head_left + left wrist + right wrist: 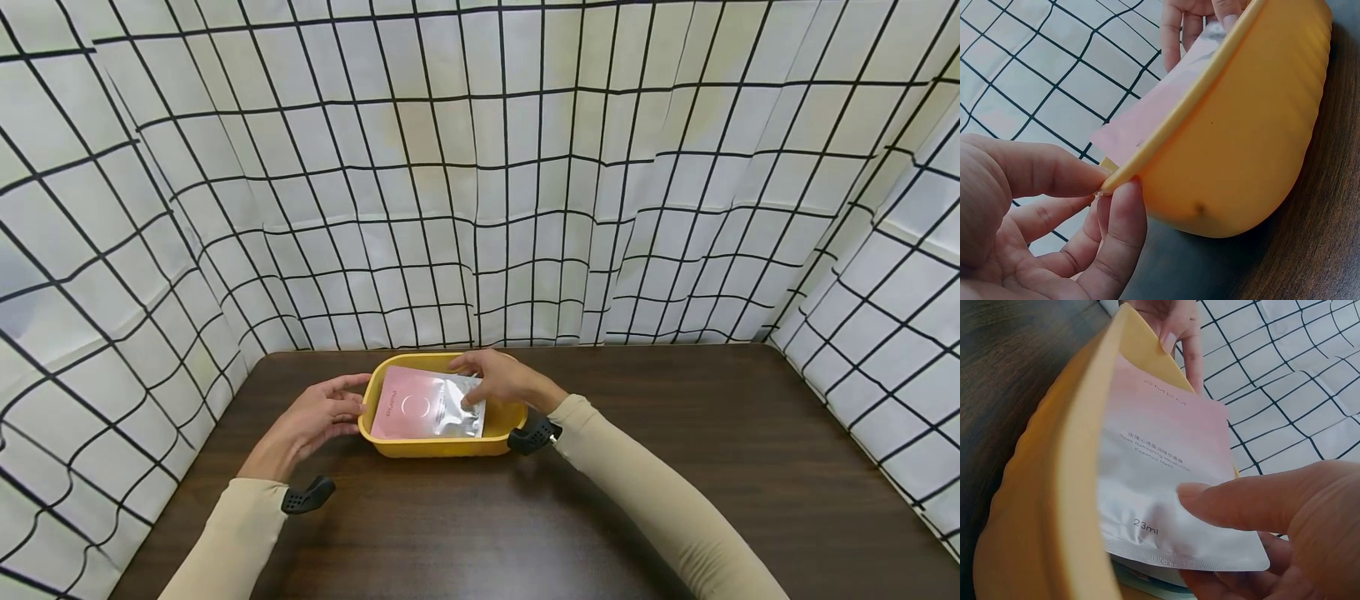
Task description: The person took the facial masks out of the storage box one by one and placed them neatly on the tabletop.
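Note:
A yellow plastic basket point(442, 447) stands at the far side of the table. Inside it lies a pink-and-silver face mask sachet point(415, 404), printed "23ml" near its silver end in the right wrist view. My left hand point(324, 414) pinches the basket's left rim point(1166, 134) between thumb and fingers. Over the basket's right part, my right hand point(504, 379) holds the sachet's silver end, thumb on top point(1229, 503) and fingers beneath. Under the sachet, something pale with a greenish edge point(1147, 581) shows; its kind is hidden.
The dark brown wooden table point(465, 525) extends in front of the basket and to its right. White cloth with a black grid point(525, 208) hangs behind the table and at both sides. Black wrist devices point(308, 495) sit on both forearms.

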The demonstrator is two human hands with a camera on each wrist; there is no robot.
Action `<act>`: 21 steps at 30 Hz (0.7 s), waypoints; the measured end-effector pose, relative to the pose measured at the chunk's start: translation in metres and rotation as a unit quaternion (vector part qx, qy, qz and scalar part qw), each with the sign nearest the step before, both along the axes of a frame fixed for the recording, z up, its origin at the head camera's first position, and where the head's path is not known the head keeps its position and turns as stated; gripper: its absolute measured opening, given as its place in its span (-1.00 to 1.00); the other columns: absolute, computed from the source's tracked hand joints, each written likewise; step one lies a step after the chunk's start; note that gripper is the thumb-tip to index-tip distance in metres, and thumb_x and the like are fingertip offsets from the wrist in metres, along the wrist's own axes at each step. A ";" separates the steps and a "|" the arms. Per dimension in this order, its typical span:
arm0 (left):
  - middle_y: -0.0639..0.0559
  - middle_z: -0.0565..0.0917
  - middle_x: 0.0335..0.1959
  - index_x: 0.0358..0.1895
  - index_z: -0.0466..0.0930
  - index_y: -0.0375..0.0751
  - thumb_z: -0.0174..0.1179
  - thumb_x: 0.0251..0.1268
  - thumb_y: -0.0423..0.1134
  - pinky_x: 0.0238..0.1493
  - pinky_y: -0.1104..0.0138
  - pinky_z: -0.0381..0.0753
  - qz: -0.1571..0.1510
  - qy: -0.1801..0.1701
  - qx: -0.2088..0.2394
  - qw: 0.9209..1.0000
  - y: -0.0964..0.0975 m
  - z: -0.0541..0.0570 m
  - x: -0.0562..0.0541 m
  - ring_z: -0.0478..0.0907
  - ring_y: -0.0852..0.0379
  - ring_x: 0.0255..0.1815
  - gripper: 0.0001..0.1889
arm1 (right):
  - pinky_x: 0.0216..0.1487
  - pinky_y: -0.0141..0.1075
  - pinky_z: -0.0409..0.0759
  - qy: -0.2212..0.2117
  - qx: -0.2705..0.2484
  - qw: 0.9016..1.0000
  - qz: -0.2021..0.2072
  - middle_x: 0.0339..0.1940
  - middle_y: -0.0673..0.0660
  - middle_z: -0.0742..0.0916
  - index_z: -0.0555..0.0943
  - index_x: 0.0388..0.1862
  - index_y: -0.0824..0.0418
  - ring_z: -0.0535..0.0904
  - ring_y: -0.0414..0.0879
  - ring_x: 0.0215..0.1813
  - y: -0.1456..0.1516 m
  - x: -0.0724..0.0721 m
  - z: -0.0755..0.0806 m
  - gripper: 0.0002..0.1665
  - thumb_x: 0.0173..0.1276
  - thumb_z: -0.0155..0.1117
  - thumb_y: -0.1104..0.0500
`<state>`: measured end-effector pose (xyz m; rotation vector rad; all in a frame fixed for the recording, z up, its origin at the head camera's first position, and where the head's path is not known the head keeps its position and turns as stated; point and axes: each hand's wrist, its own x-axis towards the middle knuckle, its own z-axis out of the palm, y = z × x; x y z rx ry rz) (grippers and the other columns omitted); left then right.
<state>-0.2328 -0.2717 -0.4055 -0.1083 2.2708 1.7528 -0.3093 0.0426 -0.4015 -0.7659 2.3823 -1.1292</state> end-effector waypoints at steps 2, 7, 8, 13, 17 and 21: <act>-0.12 0.59 -0.06 0.56 0.20 -0.23 0.14 0.43 -0.39 -0.09 0.28 0.71 0.001 0.000 0.000 1.000 0.000 0.000 0.000 0.63 0.05 -0.15 -0.34 | 0.37 -0.05 0.48 0.000 0.008 1.000 0.008 0.29 0.06 0.64 0.53 0.38 0.06 0.52 0.00 0.32 0.000 0.001 0.000 -0.22 0.16 0.57 0.24; -0.12 0.59 -0.05 0.56 0.21 -0.22 0.14 0.43 -0.39 -0.09 0.28 0.71 0.001 0.001 0.001 1.000 -0.001 -0.001 0.000 0.62 0.05 -0.14 -0.34 | 0.25 -0.15 0.57 0.000 0.020 0.999 0.025 0.25 0.06 0.65 0.52 0.38 0.10 0.55 -0.02 0.23 -0.001 0.002 0.001 -0.21 0.14 0.56 0.31; -0.12 0.59 -0.05 0.56 0.21 -0.22 0.14 0.43 -0.39 -0.09 0.28 0.71 0.000 0.001 0.001 1.000 -0.001 -0.001 0.000 0.62 0.05 -0.14 -0.34 | 0.20 -0.17 0.60 0.000 0.021 0.999 0.026 0.21 0.06 0.66 0.53 0.38 0.11 0.57 -0.03 0.18 -0.001 0.002 0.001 -0.22 0.16 0.55 0.33; -0.12 0.59 -0.07 0.56 0.19 -0.22 0.14 0.43 -0.39 -0.10 0.28 0.71 -0.001 -0.001 0.002 1.000 -0.001 -0.001 0.000 0.62 0.05 -0.15 -0.34 | -0.12 -0.26 0.70 0.000 0.015 1.000 0.025 0.01 0.07 0.72 0.60 0.27 0.16 0.62 -0.08 -0.09 0.001 0.003 0.002 -0.39 0.22 0.49 0.34; -0.11 0.58 -0.08 0.56 0.20 -0.23 0.14 0.43 -0.39 -0.10 0.29 0.71 0.000 -0.001 0.003 1.000 -0.001 0.000 0.001 0.61 0.05 -0.16 -0.34 | -0.20 -0.25 0.73 -0.013 -0.014 1.000 0.023 -0.07 0.07 0.73 0.67 0.15 0.18 0.63 -0.09 -0.14 0.004 0.003 0.004 -0.55 0.27 0.46 0.33; -0.10 0.57 -0.09 0.56 0.20 -0.22 0.13 0.44 -0.39 -0.10 0.29 0.71 0.000 -0.002 0.004 1.000 -0.001 0.000 0.001 0.61 0.05 -0.17 -0.35 | -0.19 -0.18 0.75 -0.056 -0.057 0.997 0.015 -0.10 0.11 0.72 0.68 0.13 0.20 0.68 -0.05 -0.15 0.008 0.003 0.005 -0.61 0.32 0.41 0.33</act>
